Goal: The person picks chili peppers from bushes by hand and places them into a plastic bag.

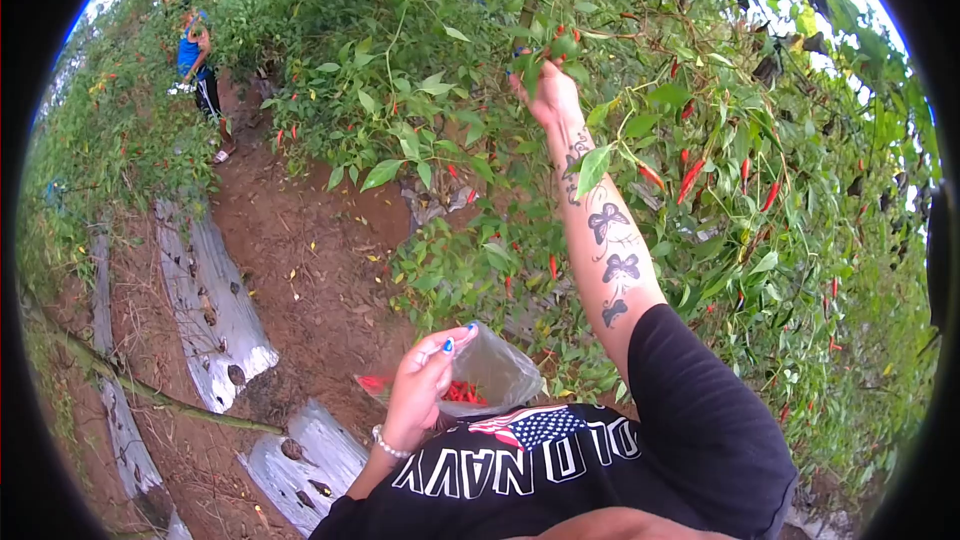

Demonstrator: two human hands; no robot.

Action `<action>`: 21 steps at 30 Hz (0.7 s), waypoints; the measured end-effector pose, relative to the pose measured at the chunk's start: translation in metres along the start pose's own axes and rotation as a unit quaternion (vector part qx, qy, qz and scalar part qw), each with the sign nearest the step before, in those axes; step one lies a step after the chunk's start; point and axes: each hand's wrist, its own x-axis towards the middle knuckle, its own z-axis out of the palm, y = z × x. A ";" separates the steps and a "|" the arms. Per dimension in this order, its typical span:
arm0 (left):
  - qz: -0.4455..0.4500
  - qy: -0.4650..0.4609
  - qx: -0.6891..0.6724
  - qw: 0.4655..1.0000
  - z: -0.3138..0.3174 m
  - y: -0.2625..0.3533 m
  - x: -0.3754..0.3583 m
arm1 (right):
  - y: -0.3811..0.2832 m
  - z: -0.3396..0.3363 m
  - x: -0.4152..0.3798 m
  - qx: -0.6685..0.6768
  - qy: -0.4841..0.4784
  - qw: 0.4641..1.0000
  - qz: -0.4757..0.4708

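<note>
My left hand [422,385], with blue nails and a beaded bracelet, is low in front of my body, thumb and finger pinched at the rim of a clear plastic bag [512,360]. Red chili peppers [465,393] lie inside the bag. Stretched up and forward, my right hand [552,98] is in among the leaves of a tall chili plant [440,100]. Its fingers look curled, partly covered by foliage, and what they hold is hidden. Red chilies [566,37] hang close to those fingertips. More ripe chilies [690,180] dangle right of my tattooed forearm.
Another person [197,65] in a blue top stands among plants at the upper left. Brown soil [300,250] runs between the rows. Silver plastic mulch [212,290] with holes covers the beds at left. A thin branch [150,390] slants across the lower left.
</note>
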 end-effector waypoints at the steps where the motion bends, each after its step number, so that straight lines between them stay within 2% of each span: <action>1: 0.000 -0.003 -0.005 1.000 0.000 0.000 0.000 | -0.003 0.010 -0.007 -0.044 0.004 0.999 -0.012; 4: -0.003 -0.008 -0.007 1.000 -0.002 -0.001 0.000 | -0.010 0.023 -0.020 -0.099 0.011 0.995 -0.014; 6: -0.003 -0.008 -0.010 1.000 -0.002 -0.002 0.000 | -0.016 0.025 -0.020 -0.221 0.030 0.975 -0.016; 7: -0.001 -0.008 -0.011 1.000 -0.003 -0.002 0.000 | -0.017 0.027 -0.022 -0.278 0.081 0.956 -0.053; 8: 0.000 -0.005 -0.014 1.000 -0.005 -0.003 0.000 | -0.021 0.027 -0.027 -0.351 0.082 0.929 -0.082; 13: 0.012 -0.009 -0.012 1.000 -0.007 -0.005 0.002 | -0.038 0.016 -0.044 -0.501 0.118 0.839 -0.174; 16: 0.010 -0.013 -0.020 1.000 -0.009 -0.004 0.002 | -0.051 -0.003 -0.046 -0.598 0.165 0.749 -0.234; 18: 0.010 -0.011 -0.023 1.000 -0.009 -0.005 0.005 | -0.053 -0.006 -0.048 -0.591 0.143 0.758 -0.237; 20: 0.005 -0.013 -0.025 1.000 -0.010 -0.006 0.006 | -0.048 -0.002 -0.052 -0.682 0.131 0.696 -0.184; 21: 0.004 -0.015 -0.025 1.000 -0.010 -0.006 0.007 | -0.045 -0.004 -0.049 -0.705 0.122 0.682 -0.152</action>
